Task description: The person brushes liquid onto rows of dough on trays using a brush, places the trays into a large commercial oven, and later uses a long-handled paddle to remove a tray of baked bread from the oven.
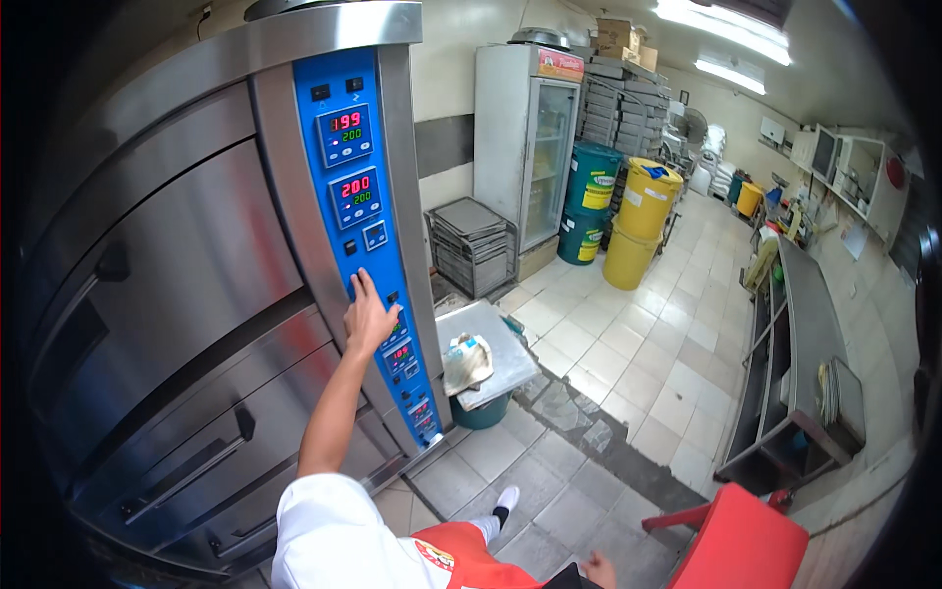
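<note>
blue control panel (381, 263) stands left of centre, my left hand (369, 322) at it, fingers extended, empty. i can't tell how my right hand (597, 569), bottom edge, is set.

Two hands (371, 322), two stacked green drums (593, 162), two stacked yellow drums (633, 257) and perhaps three oven handles (188, 478) show.

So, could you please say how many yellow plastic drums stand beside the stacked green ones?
2: the upper yellow drum stands on the lower yellow drum; others may be hidden.
</note>
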`<state>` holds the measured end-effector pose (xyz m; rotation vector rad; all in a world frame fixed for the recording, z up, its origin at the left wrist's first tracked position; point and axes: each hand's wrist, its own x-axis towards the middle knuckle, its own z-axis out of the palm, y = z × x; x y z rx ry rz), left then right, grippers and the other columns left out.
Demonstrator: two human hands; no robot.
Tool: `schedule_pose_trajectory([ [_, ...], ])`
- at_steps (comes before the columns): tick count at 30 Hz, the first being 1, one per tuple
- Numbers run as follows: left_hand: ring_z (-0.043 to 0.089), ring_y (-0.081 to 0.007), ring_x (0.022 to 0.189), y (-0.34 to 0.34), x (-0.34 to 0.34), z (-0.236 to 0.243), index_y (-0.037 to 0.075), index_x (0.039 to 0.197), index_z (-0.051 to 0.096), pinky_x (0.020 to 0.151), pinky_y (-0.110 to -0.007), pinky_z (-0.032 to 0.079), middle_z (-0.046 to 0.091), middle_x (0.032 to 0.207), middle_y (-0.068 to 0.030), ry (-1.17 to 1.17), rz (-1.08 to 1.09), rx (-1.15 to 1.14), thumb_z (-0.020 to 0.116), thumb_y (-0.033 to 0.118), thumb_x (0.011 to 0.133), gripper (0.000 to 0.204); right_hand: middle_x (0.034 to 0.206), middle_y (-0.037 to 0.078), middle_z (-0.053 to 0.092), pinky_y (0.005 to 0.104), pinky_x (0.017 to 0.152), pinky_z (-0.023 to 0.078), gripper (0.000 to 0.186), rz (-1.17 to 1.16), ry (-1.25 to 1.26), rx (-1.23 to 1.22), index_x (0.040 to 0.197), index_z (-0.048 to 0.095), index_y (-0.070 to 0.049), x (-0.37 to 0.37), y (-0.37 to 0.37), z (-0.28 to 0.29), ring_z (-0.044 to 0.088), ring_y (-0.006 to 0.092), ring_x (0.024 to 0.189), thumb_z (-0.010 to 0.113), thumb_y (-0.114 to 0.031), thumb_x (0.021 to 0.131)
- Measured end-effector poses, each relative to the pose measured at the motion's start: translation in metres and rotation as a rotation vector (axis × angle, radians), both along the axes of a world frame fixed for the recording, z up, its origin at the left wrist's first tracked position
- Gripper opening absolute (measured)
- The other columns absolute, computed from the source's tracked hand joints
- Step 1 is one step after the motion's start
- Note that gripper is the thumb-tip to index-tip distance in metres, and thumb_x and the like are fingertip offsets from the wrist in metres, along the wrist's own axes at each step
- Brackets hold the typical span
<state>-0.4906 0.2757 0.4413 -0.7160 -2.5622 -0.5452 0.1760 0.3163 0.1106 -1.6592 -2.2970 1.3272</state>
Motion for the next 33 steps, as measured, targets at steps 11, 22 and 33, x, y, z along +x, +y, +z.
schedule_pose_trajectory([
  [11,0.06,-0.0411,0.096,0.107,0.003,0.034,0.003,0.144,0.017,0.074,-0.044,0.053,0.008,0.152,-0.0151,-0.053,0.019,0.104,0.072,0.025,0.072,0.093,0.092,0.017,0.066,0.0373,0.084,0.047,0.048,0.515,0.047,0.483,0.12,0.052,0.002,-0.077,0.262,-0.013,0.062,0.0266,0.087,0.061,-0.027,0.082],
  [22,0.064,-0.0367,0.084,0.156,-0.006,0.031,0.011,0.146,0.012,0.07,-0.041,0.054,0.01,0.153,-0.0108,-0.023,0.275,0.007,0.071,0.024,0.072,0.096,0.096,0.018,0.067,0.0334,0.079,0.05,0.057,0.191,0.009,-0.054,0.121,0.056,-0.001,-0.173,0.413,0.037,0.066,0.0248,0.086,0.071,-0.018,0.069],
  [33,0.062,-0.0429,0.087,0.198,0.015,0.046,0.015,0.147,0.007,0.07,-0.045,0.055,-0.002,0.152,-0.0159,-0.113,0.48,-0.014,0.08,0.028,0.061,0.113,0.1,0.018,0.066,0.0308,0.081,0.049,0.056,0.26,0.181,-0.136,0.124,0.052,0.001,-0.181,0.569,-0.007,0.064,0.0223,0.089,0.07,-0.012,0.073],
])
